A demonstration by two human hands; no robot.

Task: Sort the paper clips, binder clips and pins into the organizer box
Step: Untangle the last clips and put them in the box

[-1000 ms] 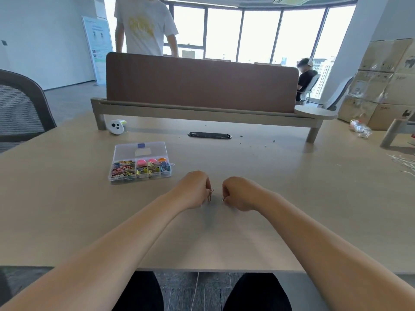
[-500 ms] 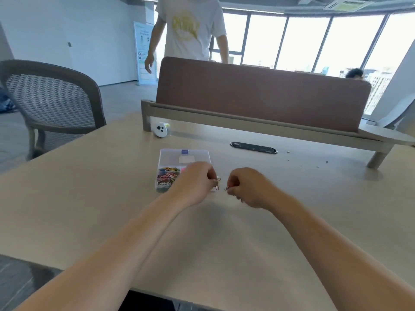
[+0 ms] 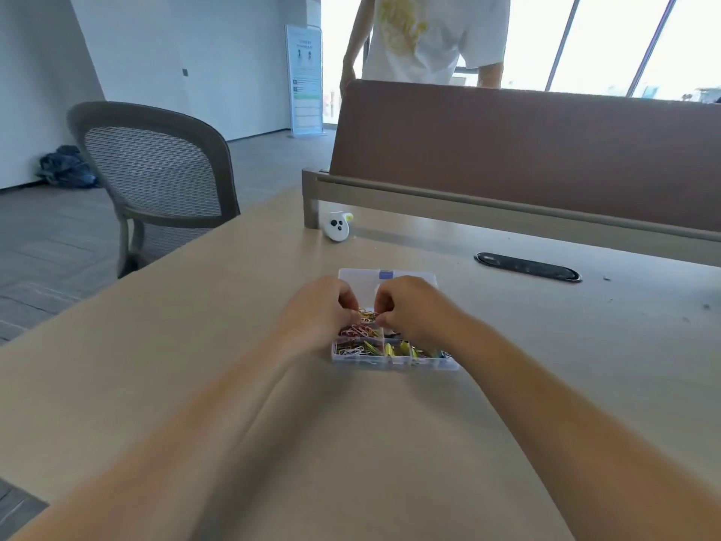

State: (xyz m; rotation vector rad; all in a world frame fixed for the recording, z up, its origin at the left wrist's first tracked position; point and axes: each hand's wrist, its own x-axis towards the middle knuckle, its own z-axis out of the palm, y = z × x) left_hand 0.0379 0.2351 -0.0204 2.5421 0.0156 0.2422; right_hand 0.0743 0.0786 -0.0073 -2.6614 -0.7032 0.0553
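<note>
Hovering over the box (image 3: 394,364), the left hand (image 3: 320,314) and right hand (image 3: 413,312) meet almost fingertip to fingertip above its left half, both with fingers curled in toward the thumb as if pinching. Whether either one has a clip between its tips I cannot tell; anything that small is lost among the knuckles. The next move turns on what lies straight below that meeting point: the heap of paper clips (image 3: 357,332) in the box's left compartments, with the fingertips just above it and perhaps touching it. The left hand covers the box's left edge and is nearer to that heap; the right hand reaches in across the box's middle. The box's long side runs left to right across the desk (image 3: 195,345), its lid (image 3: 405,276) lies open behind it, and binder clips (image 3: 402,350) fill its front row. Any held clips need only drop straight down.
</note>
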